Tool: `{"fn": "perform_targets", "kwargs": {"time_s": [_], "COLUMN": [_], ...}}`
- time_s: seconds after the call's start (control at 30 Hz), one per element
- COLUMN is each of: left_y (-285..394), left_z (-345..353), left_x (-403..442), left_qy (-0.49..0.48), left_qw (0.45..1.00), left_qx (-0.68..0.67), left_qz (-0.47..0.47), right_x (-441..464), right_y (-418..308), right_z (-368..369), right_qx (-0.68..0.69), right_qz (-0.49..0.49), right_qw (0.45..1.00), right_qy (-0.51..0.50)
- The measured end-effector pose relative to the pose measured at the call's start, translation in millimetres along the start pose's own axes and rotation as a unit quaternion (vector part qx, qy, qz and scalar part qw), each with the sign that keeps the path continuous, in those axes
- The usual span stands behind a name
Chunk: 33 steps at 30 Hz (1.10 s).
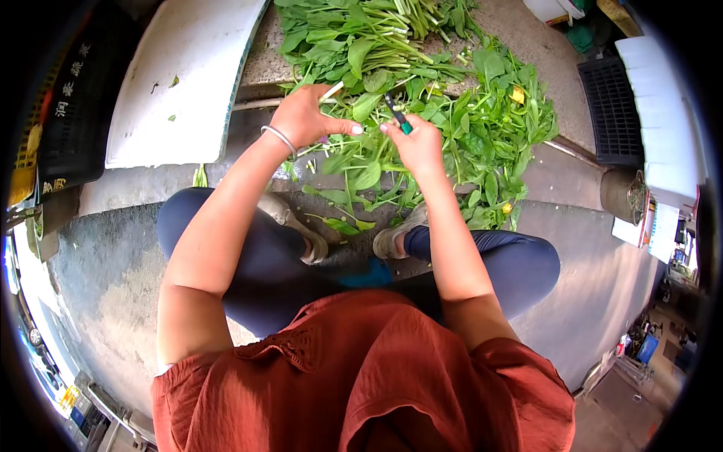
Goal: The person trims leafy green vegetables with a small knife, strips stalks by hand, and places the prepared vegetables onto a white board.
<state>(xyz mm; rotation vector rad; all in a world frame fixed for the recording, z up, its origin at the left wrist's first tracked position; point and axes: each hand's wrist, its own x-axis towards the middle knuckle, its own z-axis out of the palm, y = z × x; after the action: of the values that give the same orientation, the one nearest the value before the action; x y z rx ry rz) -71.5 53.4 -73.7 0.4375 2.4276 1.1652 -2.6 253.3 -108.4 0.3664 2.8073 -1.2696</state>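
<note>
My left hand (pixel 303 119), with a bracelet at the wrist, curls its fingers around a leafy green stalk. The stalk's pale cut stem (pixel 331 92) sticks up beside the knuckles, and my thumb points across to the right. In my right hand (pixel 419 148) is a small knife with a black and green handle (pixel 399 115); its blade cannot be made out among the leaves. Loose leafy greens (pixel 486 128) lie heaped under and to the right of both hands. Beyond them a bundle of greens (pixel 392 41) rests with its pale stems together.
A white foam board (pixel 188 83) lies at the left, next to a black crate (pixel 83 113). On the right stand a black crate (pixel 611 113) and a white foam box (pixel 666 113). A raised ledge (pixel 572 177) runs before my shoes (pixel 388 239), with scattered leaves around.
</note>
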Motion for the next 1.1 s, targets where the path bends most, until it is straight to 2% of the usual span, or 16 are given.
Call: {"fn": "perform_targets", "kwargs": {"time_s": [0.03, 0.07, 0.1, 0.13, 0.3, 0.4, 0.47, 0.57, 0.63, 0.7, 0.77, 0.83, 0.87, 0.93, 1.03, 1.1], "left_y": [-0.9, -4.9, -3.2, -1.5, 15.6, 10.3, -1.2, -4.8, 4.5, 0.8, 10.0, 19.0, 17.9, 19.5, 13.5, 13.7], "left_z": [0.3, 3.7, 7.3, 9.2, 2.8, 1.3, 11.3, 11.2, 1.6, 1.1, -5.0, -5.1, -1.2, 3.7, 8.0, 8.7], "left_x": [-0.4, 0.7, -0.8, -2.5, -5.3, 0.9, 5.8, 12.4, 11.8, 15.7, 12.9, 9.0, 8.7, 9.2, 10.3, 11.9], "left_qy": [0.032, 0.009, -0.044, -0.080, -0.143, -0.132, -0.097, -0.050, 0.008, 0.023, 0.138, 0.139, 0.150, 0.178, 0.161, 0.150], "left_qw": [0.999, 0.999, 0.990, 0.986, 0.986, 0.974, 0.976, 0.982, 1.000, 0.996, 0.988, 0.989, 0.984, 0.959, 0.955, 0.959], "left_qx": [0.013, -0.001, -0.125, -0.141, -0.087, -0.180, -0.195, -0.180, -0.025, -0.081, 0.018, 0.001, 0.017, 0.024, 0.111, 0.091], "left_qz": [0.038, 0.043, 0.047, 0.043, -0.002, -0.032, -0.003, 0.041, 0.013, 0.006, 0.065, 0.052, 0.093, 0.219, 0.224, 0.224], "right_x": [-3.7, -6.1, -6.4, -3.5, 11.3, 67.8, 108.2, 146.7, 155.5, 147.5, 109.9, 73.6, 58.5, 37.4, 22.6, 19.6], "right_y": [-4.4, -10.2, -13.6, -13.0, -32.4, -21.6, -17.9, -15.9, -7.6, 3.3, -11.5, -24.7, -28.0, -33.5, -38.0, -40.3], "right_z": [-1.2, 1.0, 2.3, 2.7, 5.9, 9.2, 15.7, 22.4, 25.9, 24.2, 19.1, 16.9, 16.3, 13.7, 8.3, 4.5], "right_qx": [-0.002, 0.173, 0.342, 0.387, 0.467, 0.515, 0.506, 0.555, 0.574, 0.639, 0.621, 0.521, 0.521, 0.466, 0.548, 0.546], "right_qz": [-0.004, 0.040, 0.084, 0.095, 0.067, 0.144, 0.222, 0.298, 0.295, 0.287, 0.249, 0.157, 0.162, 0.102, 0.107, 0.113], "right_qw": [1.000, 0.984, 0.933, 0.910, 0.870, 0.845, 0.823, 0.769, 0.757, 0.712, 0.741, 0.835, 0.834, 0.879, 0.828, 0.828], "right_qy": [0.004, -0.032, -0.069, -0.109, -0.146, 0.004, 0.132, 0.107, 0.104, 0.049, 0.059, 0.080, 0.080, -0.015, -0.052, -0.061]}}
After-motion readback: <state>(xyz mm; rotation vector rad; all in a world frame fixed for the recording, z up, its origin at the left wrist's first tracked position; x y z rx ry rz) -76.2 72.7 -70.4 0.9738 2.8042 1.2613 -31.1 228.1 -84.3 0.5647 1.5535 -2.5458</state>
